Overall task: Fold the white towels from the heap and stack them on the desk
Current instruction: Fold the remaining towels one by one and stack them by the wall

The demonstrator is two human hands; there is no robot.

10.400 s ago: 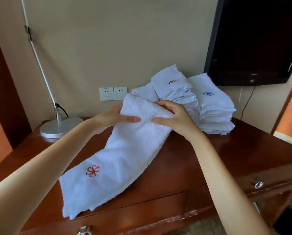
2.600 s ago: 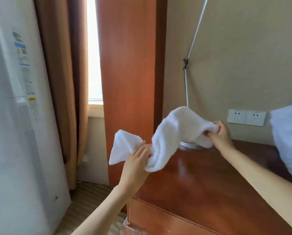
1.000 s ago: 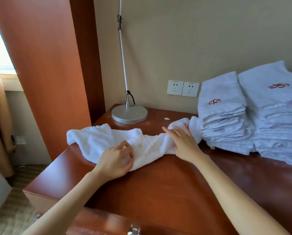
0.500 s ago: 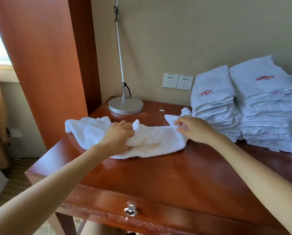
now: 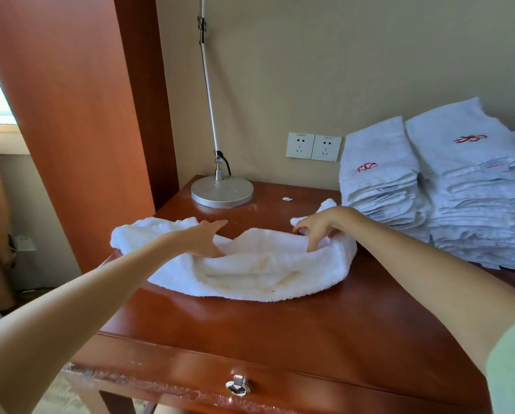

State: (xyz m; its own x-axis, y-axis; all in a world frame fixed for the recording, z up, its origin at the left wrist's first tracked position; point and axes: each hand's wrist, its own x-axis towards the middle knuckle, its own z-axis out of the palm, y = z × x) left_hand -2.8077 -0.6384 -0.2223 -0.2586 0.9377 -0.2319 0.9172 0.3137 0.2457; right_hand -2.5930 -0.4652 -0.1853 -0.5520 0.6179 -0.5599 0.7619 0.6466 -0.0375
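A rumpled white towel (image 5: 250,270) lies across the left half of the wooden desk (image 5: 280,333), with faint yellowish marks in its middle. My left hand (image 5: 204,239) rests on the towel's far edge left of centre, fingers spread and pinching the cloth. My right hand (image 5: 317,227) grips the towel's right end, fingers curled into the fabric. Two stacks of folded white towels stand at the back right: a lower stack (image 5: 381,180) and a taller stack (image 5: 477,186), both with red embroidery on top.
A silver lamp base (image 5: 222,191) with a thin pole stands at the desk's back left. Wall sockets (image 5: 313,146) sit behind the desk. A wooden panel (image 5: 71,115) rises at the left. A drawer handle (image 5: 237,385) is on the front edge.
The towel, held in the air earlier, now lies on the desk. In the last half second both hands have spread it wider, and its near edge has slid toward me.
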